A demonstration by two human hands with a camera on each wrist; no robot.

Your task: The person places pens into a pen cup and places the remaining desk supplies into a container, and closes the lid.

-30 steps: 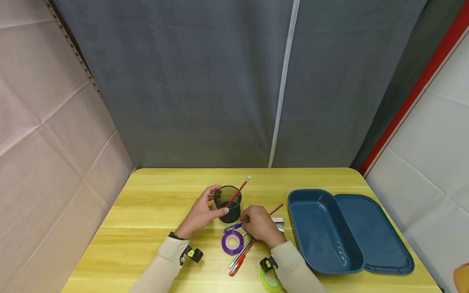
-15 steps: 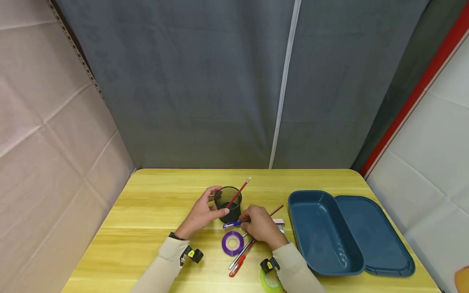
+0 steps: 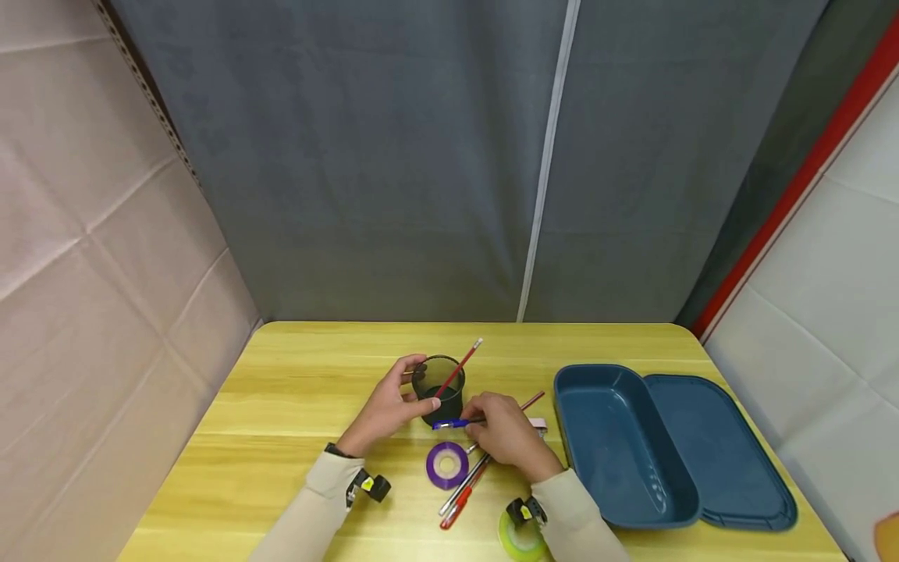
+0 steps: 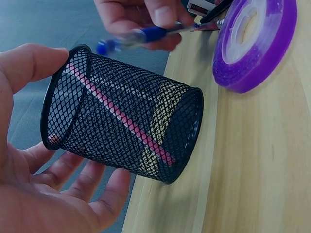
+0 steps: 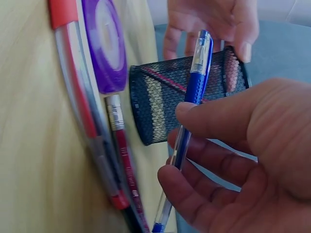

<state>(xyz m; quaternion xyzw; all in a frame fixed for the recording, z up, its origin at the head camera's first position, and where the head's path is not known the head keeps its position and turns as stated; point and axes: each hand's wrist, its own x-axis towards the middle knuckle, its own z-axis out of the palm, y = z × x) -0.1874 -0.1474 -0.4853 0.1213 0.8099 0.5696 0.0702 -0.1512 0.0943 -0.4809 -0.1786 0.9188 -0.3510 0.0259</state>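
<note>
A black mesh pen cup [image 4: 121, 116] stands on the table with a red pencil [image 3: 460, 366] leaning in it. My left hand [image 3: 386, 406] grips the cup from the left, thumb at the rim and fingers round the far side. Just right of the cup, my right hand [image 3: 502, 429] pinches a blue capped pen [image 5: 197, 73] between thumb and fingers, its cap end pointing left in front of the cup. Below lie a purple tape roll [image 3: 447, 466], a red pen [image 3: 455, 511], a silver pen [image 3: 460, 493] and another red pencil [image 5: 127, 165], partly hidden by my right hand.
An open dark blue box [image 3: 625, 445] stands at the right, its lid [image 3: 723, 453] lying beside it. A yellow-green tape roll [image 3: 520, 542] sits by my right wrist. A pinkish-white item [image 3: 538, 424], partly hidden, lies behind my right hand.
My right hand has lifted the blue pen off the table, up in front of the cup. The left hand and cup have stayed in place.
</note>
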